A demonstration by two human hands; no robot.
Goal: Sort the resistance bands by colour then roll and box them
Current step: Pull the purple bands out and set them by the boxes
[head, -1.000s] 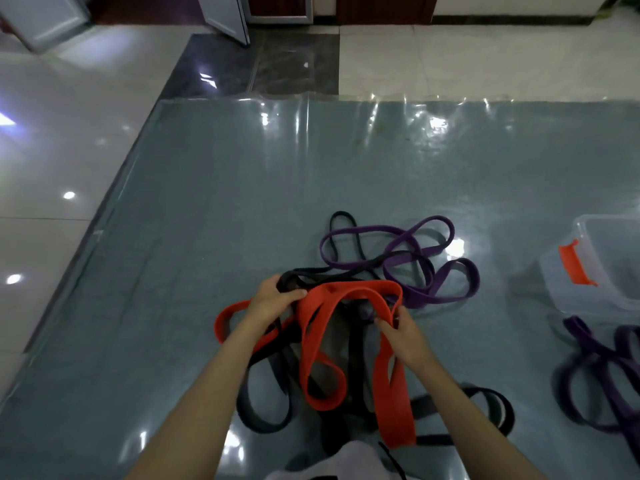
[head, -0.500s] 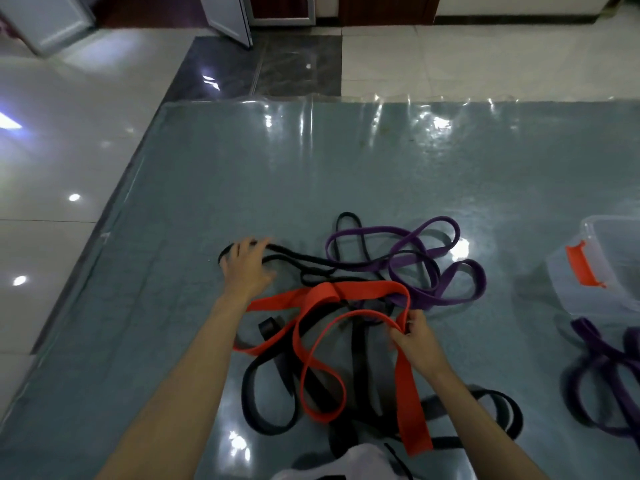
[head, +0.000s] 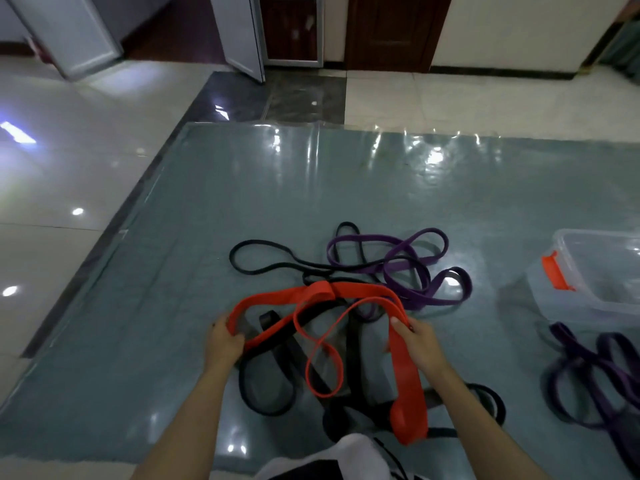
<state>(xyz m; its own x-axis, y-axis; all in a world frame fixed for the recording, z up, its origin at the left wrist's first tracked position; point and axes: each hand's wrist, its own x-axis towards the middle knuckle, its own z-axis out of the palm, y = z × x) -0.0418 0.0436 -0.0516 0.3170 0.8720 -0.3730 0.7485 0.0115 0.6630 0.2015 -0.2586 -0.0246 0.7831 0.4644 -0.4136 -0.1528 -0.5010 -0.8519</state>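
Since half a second ago the left hand (head: 223, 342) has left the thin black band (head: 263, 270) and now grips the wide red band (head: 346, 292) that the right hand (head: 417, 341) pinches, over the black bands on the mat (head: 346, 188), indicating red sorting underway.

The scene is dim and blue-tinted, lit from overhead lamps that show as small white spots on the glossy floor tiles (head: 52, 188) and as streaky glare along the far edge of the clear plastic sheet (head: 381, 143) covering the mat. Soft, weak shadows lie beside the clear box (head: 595, 275) and under the red band (head: 346, 292). The wide lens bends the door frames (head: 239, 32) and walls at the top edge, and the whole picture is slightly soft, with the right hand (head: 417, 341) a little smeared.
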